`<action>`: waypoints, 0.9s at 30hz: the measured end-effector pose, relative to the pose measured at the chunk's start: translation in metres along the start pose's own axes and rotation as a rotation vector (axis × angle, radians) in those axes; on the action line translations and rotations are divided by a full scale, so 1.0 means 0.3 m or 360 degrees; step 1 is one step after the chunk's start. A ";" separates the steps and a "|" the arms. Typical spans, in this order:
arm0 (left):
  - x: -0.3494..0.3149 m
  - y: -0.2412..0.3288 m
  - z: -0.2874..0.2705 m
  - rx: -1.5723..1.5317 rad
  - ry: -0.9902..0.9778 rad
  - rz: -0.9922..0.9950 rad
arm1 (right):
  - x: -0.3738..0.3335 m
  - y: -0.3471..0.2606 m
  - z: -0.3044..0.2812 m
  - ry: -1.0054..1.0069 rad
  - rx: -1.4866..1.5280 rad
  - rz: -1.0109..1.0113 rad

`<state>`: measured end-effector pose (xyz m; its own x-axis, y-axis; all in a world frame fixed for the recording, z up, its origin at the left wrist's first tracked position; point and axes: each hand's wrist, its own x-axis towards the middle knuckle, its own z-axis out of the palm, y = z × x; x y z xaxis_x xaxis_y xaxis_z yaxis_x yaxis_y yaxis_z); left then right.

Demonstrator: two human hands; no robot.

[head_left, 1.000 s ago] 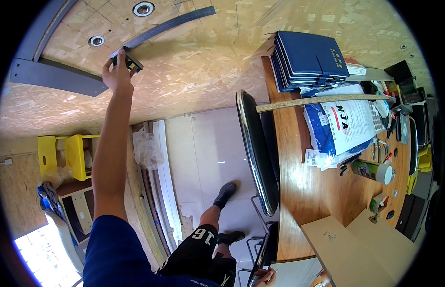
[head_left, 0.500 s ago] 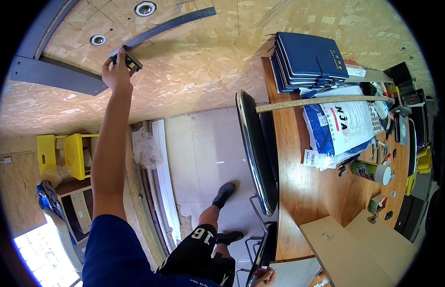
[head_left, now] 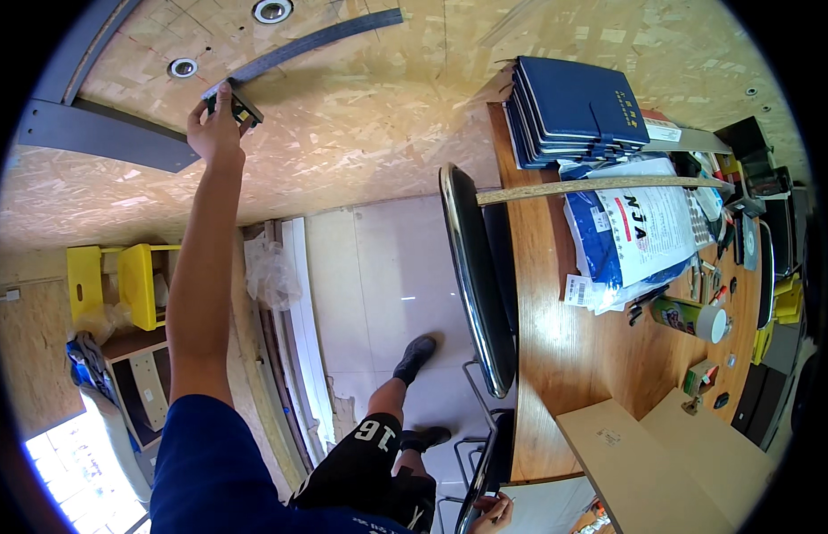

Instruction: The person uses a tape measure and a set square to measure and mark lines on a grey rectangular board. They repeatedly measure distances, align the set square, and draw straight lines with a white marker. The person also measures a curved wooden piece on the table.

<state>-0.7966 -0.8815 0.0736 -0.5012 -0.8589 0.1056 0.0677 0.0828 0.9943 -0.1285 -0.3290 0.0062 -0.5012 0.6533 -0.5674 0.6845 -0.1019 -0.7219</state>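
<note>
My left hand (head_left: 214, 133) reaches up to the particle-board wall (head_left: 360, 116) and grips the dark head of a combination square (head_left: 316, 42). The thumb lies over the spot where head and steel blade meet. The long, thin blade slants up to the right along the wall surface. Just left of the hand, a grey metal panel (head_left: 111, 138) ends on the wall. Low in the picture, my right hand (head_left: 494, 513) is beside the chair, fingers curled in a pinch; a small thing between them is too small to name.
Two round metal-rimmed fittings (head_left: 272, 11) are set in the wall. To the right, a wooden table (head_left: 543, 374) carries blue notebooks (head_left: 574, 102), plastic-wrapped packages, a can and a strip of board. A black chair (head_left: 476, 276) stands against it. Yellow stools (head_left: 140, 285) are at left.
Almost nothing differs. The view has shifted slightly, and my left hand still holds the square at the same place on the wall.
</note>
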 end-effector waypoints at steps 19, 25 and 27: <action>0.002 0.024 0.001 0.0087 0.0039 0.0033 | 0.002 -0.123 0.063 0.0016 -0.0074 -0.0013; 0.002 0.024 0.003 0.0040 0.0041 0.0041 | 0.004 -0.119 0.061 0.0011 -0.0042 -0.0031; 0.002 0.029 0.003 0.0044 0.0044 0.0032 | 0.005 -0.121 0.057 -0.0007 -0.0082 -0.0046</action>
<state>-0.7971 -0.8809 0.0822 -0.4758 -0.8705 0.1256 0.0534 0.1139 0.9921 -0.1632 -0.3372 0.0248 -0.5232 0.6522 -0.5486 0.6959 -0.0446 -0.7168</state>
